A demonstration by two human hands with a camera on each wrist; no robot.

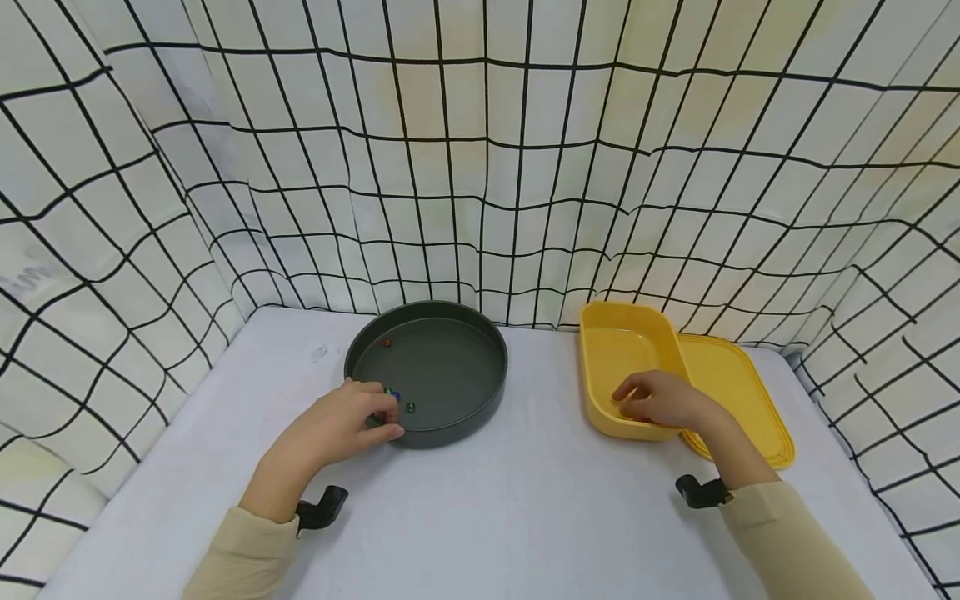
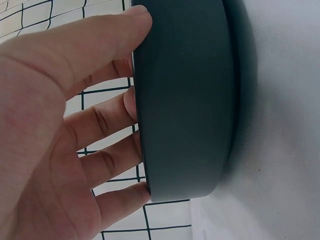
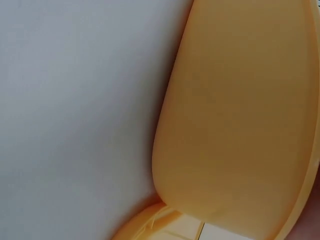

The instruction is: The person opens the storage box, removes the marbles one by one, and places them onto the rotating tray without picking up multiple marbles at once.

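My left hand [image 1: 337, 429] reaches over the near left rim of a dark grey round pan [image 1: 450, 367]. In the left wrist view its fingers [image 2: 112, 160] are spread behind the wall, fingertips hidden, with the thumb apart from them at the rim. Close to those fingers lie a blue bead [image 1: 396, 396], a green bead [image 1: 387, 390] and a dark glassy bead [image 1: 410, 407]. A red bead [image 1: 387, 342] sits farther back in the pan. My right hand [image 1: 660, 398] dips into a yellow tub [image 1: 617, 346], fingers loosely bent, nothing visible between them.
A flat yellow lid [image 1: 750, 408] lies right of the tub, partly under it. Both containers stand on a white cloth-covered table [image 1: 517, 500]. White walls with black netting [image 1: 450, 167] rise behind and at both sides.
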